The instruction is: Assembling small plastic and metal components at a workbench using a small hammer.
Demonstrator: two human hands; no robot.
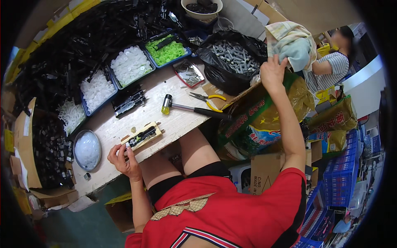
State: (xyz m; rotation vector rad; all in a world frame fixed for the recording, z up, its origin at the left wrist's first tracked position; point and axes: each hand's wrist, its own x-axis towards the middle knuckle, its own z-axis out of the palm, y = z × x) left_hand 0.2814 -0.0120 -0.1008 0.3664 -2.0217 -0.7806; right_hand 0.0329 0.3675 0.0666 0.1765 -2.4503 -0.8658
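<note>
My left hand [125, 162] is at the near edge of the table, fingers curled together at the left end of a cream block-like fixture [154, 137]. A long black plastic part [142, 135] lies in that fixture. Whatever is between those fingertips is too small to make out. Stretched far out to the right, my right hand [273, 74] grips the lower left edge of a pale, multicoloured cloth [291, 43], fingers bent against it. A hammer [186, 109] with a clear yellow face and yellow-handled pliers [208, 100] lie between the two hands.
Blue trays of white pieces [130, 64] and green pieces [165, 51] line the back, before a heap of black plastic parts [74, 37]. A black bag of metal pins [235, 56] stands near the cloth. A round bowl [87, 149] is left; a person [326, 70] sits right.
</note>
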